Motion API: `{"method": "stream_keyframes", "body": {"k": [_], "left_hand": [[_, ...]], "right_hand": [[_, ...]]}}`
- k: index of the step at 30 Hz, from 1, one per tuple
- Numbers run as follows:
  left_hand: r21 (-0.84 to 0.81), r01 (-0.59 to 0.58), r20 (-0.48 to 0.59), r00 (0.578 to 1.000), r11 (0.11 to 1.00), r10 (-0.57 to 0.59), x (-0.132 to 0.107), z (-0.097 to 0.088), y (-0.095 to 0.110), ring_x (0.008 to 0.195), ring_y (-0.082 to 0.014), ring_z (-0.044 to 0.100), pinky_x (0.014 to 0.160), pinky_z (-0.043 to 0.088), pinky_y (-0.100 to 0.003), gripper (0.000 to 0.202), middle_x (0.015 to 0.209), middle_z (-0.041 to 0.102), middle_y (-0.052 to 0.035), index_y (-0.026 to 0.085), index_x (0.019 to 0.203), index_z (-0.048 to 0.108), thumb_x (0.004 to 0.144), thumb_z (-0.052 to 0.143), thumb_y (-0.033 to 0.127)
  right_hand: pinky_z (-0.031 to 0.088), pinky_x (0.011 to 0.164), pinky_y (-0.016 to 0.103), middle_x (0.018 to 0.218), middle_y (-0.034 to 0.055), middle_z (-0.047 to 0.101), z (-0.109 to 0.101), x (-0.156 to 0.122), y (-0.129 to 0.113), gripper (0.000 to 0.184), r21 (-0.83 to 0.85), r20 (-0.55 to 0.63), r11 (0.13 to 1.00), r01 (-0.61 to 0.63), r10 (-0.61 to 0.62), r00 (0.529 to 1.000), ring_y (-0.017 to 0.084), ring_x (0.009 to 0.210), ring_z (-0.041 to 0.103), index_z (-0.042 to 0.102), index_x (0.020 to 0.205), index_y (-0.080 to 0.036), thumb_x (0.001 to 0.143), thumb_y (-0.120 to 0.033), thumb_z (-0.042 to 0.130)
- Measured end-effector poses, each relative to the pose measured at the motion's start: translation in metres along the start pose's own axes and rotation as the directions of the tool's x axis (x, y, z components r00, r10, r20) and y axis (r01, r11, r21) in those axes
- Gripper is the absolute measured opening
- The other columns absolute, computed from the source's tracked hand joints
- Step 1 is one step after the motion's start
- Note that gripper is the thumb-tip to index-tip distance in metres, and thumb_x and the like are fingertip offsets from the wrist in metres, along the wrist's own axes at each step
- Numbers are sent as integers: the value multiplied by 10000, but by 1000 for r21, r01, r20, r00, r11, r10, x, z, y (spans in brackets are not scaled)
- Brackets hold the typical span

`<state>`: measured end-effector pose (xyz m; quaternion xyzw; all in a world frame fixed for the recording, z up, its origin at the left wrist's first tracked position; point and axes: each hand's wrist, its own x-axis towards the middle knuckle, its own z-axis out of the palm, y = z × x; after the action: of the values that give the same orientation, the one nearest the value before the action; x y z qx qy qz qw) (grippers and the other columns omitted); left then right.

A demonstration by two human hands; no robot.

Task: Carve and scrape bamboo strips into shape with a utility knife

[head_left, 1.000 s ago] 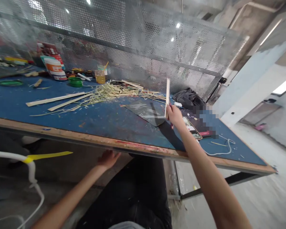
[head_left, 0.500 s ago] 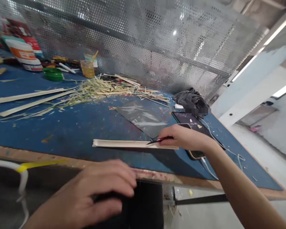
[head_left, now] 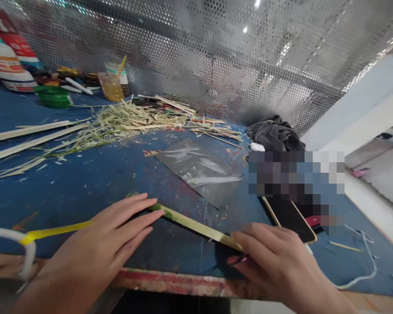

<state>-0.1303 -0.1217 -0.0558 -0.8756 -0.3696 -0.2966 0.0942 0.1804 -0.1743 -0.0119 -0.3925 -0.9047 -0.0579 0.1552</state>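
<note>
A flat bamboo strip [head_left: 196, 226], green at its left end, lies on the blue worktop [head_left: 94, 179] near the front edge. My left hand [head_left: 98, 248] rests with its fingers stretched out flat, fingertips on the strip's left end. My right hand [head_left: 278, 261] covers the strip's right end with curled fingers, and a thin pink-handled tool [head_left: 239, 261] pokes out from under them.
A dark grey sheet [head_left: 203, 170] lies behind the strip. A phone [head_left: 291, 216] with a white cable [head_left: 360, 274] is at the right, a dark cloth [head_left: 275, 135] behind it. Bamboo shavings [head_left: 127, 122], long strips [head_left: 29, 135], jars and a perforated metal screen [head_left: 196, 52] stand further back.
My left hand came up from below the table edge onto the strip. The right hand brought the strip from upright down flat and slid toward the front edge.
</note>
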Motion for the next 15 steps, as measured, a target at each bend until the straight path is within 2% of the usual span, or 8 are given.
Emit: {"method": "stream_keyframes", "body": {"k": [2, 4, 6, 7, 9, 11, 13, 15], "left_hand": [[-22, 44, -9, 999, 999, -44, -3, 0, 3, 1154, -213, 552, 908, 526, -352, 341, 1276, 569, 36, 355, 1246, 538, 949, 370, 360], [-45, 104, -38, 994, 993, -106, -5, -2, 14, 1221, -237, 499, 981, 478, -399, 321, 1321, 531, 43, 366, 1214, 561, 922, 431, 339], [-101, 74, -67, 994, 992, -81, -5, -2, 34, 1232, -233, 490, 1026, 447, -404, 304, 1293, 557, 53, 370, 1179, 585, 893, 484, 341], [-134, 11, -72, 997, 991, -21, -3, -1, 45, 1213, -214, 509, 1035, 447, -380, 305, 1256, 588, 61, 362, 1177, 587, 885, 502, 342], [-158, -201, -57, 979, 967, 194, 4, 2, 67, 1151, -157, 559, 1028, 464, -307, 310, 1203, 630, 89, 333, 1179, 586, 879, 515, 300], [-131, -403, 32, 911, 906, 410, 12, 7, 82, 1105, -140, 594, 937, 523, -252, 309, 1219, 621, 79, 284, 1166, 599, 871, 511, 254], [-142, -459, 125, 871, 877, 476, 18, 11, 85, 1086, -141, 611, 873, 551, -230, 308, 1238, 603, 65, 260, 1158, 608, 868, 505, 245], [-172, -417, 163, 881, 892, 444, 17, 11, 78, 1090, -137, 611, 900, 532, -217, 331, 1259, 583, 64, 251, 1188, 592, 867, 511, 245]], "right_hand": [[420, 457, 292, 835, 31, 630, 2, -2, 1, 227, 16, 26, 993, -119, 119, 993, 140, 608, 586, 595, 977, -206, 944, -359, 431], [429, 441, 288, 800, 26, 618, 6, -3, -1, 230, 8, 46, 985, -171, 170, 984, 144, 594, 600, 591, 944, -214, 958, -327, 391], [434, 441, 288, 752, 16, 598, 11, -4, -3, 219, 15, 22, 982, -191, 190, 981, 149, 588, 606, 576, 895, -216, 960, -268, 374], [436, 446, 288, 735, 11, 588, 13, -4, -3, 208, 24, 4, 979, -205, 205, 979, 150, 585, 606, 564, 870, -216, 958, -253, 379], [435, 461, 286, 719, 2, 572, 14, -6, -3, 188, 54, -19, 966, -252, 253, 967, 146, 576, 598, 537, 832, -219, 954, -250, 396], [426, 473, 281, 715, -5, 563, 13, -7, -3, 180, 80, -48, 951, -297, 301, 952, 136, 561, 583, 520, 816, -223, 953, -257, 409], [420, 489, 275, 723, -6, 564, 10, -8, -3, 166, 107, -82, 942, -319, 328, 941, 129, 566, 575, 519, 824, -225, 952, -262, 421], [419, 506, 261, 735, -6, 566, 7, -7, -4, 147, 152, -111, 932, -330, 348, 931, 119, 579, 573, 524, 837, -224, 949, -256, 435]]}}
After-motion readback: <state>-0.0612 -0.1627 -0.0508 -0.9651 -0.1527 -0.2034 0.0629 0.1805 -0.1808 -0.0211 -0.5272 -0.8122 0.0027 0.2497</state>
